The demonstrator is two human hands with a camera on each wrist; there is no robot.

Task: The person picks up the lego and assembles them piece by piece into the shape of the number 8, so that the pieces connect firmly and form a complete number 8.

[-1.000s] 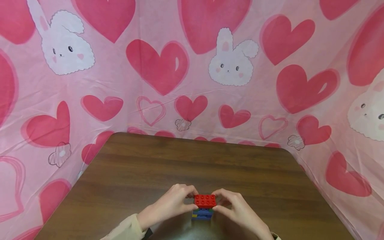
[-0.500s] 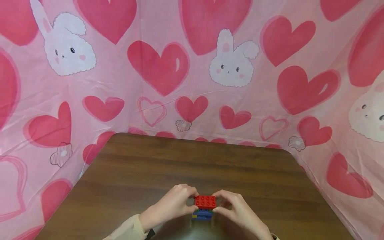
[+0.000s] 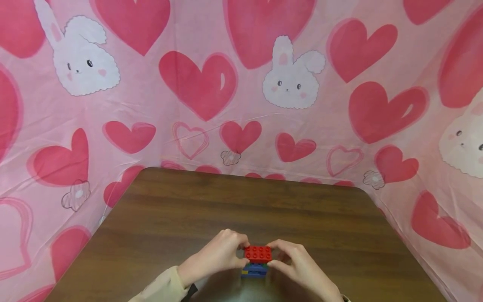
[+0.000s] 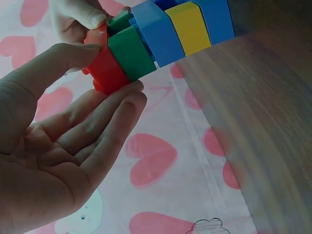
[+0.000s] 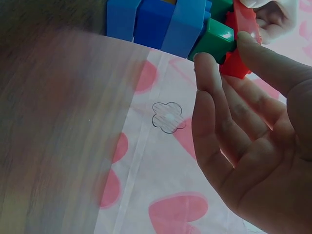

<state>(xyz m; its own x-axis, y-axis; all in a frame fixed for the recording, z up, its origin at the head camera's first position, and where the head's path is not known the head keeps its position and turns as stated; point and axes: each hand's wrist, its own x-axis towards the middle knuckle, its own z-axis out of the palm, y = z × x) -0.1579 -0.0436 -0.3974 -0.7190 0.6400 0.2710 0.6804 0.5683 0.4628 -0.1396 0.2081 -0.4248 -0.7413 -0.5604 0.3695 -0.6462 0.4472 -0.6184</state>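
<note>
Pink cloth (image 3: 241, 126) printed with hearts and white rabbits was hung behind and to both sides of a dark wooden table (image 3: 241, 209). Near the table's front edge a small stack (image 3: 256, 264) of toy bricks was stood, and it was held from both sides. The red brick (image 3: 258, 253) at the top was pinched at its left end by the left hand (image 3: 216, 258), thumb on the near face and fingers (image 4: 122, 105) on the far face, as was shown by the left wrist view. Its right end was pinched in the same way by the right hand (image 3: 298, 264), whose thumb and fingers (image 5: 209, 73) were closed narrowly on it. Directly under the grip a green brick (image 4: 129, 53) was seen, touching the red one. Below that, blue bricks (image 5: 161, 22) and a yellow brick (image 4: 187, 27) were stacked down to the wood. A cream sleeve (image 3: 158, 289) was seen at the left wrist. Whether the red brick was fully seated on the green one could not be told.
</note>
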